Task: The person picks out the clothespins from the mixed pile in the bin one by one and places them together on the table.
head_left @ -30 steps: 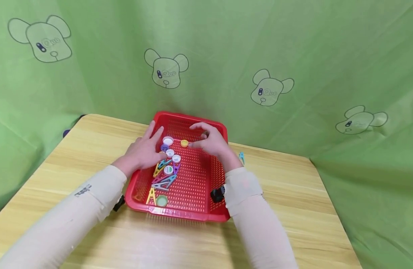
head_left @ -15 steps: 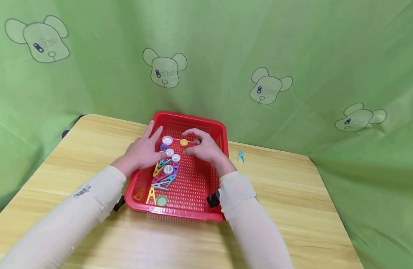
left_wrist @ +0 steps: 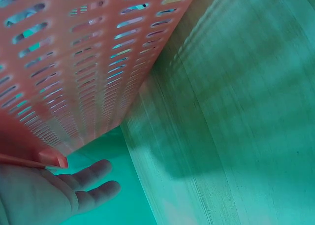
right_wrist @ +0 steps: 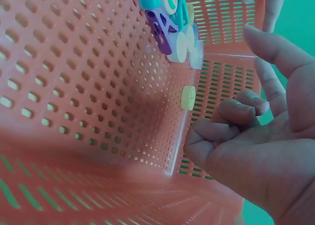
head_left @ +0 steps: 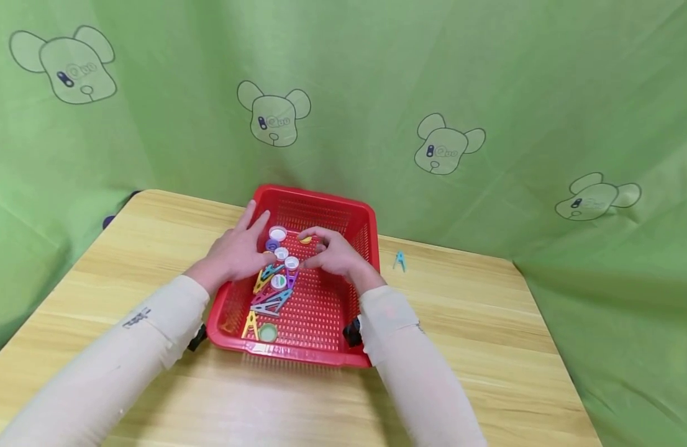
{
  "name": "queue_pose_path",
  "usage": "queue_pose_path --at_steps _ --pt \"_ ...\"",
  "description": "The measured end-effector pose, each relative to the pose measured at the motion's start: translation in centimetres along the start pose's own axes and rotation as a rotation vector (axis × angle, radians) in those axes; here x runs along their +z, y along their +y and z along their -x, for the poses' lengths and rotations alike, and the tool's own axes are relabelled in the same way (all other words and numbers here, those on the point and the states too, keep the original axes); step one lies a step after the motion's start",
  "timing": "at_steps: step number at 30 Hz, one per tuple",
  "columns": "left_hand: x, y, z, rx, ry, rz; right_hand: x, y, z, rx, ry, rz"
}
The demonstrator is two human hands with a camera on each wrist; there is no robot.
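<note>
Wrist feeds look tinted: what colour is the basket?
The basket is red, clearest in the head view.

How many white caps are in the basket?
4 visible: a far cap beside the purple cap, a second cap by the left hand, a third cap right of the second, and, frontmost, a green-marked cap. That hand may hide more.

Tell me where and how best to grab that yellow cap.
I'd probably pinch the yellow cap by opposite sides of its edge, from above: it is round and shallow, lies on the floor of the red basket with walls around, and sits apart from the white caps.
</note>
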State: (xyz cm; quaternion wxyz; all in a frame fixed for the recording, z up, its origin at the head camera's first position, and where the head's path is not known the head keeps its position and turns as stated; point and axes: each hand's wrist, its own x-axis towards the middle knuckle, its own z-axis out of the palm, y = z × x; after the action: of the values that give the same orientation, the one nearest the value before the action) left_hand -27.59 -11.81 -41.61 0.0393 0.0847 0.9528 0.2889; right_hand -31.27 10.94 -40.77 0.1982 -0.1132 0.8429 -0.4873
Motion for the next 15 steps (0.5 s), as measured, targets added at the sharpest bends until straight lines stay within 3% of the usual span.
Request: queue_pose_path --at_steps 15 --pt "0.09 -0.12 -0.09 0.012 0.017 -0.009 0.42 0.65 -0.34 0.077 -0.112 0.162"
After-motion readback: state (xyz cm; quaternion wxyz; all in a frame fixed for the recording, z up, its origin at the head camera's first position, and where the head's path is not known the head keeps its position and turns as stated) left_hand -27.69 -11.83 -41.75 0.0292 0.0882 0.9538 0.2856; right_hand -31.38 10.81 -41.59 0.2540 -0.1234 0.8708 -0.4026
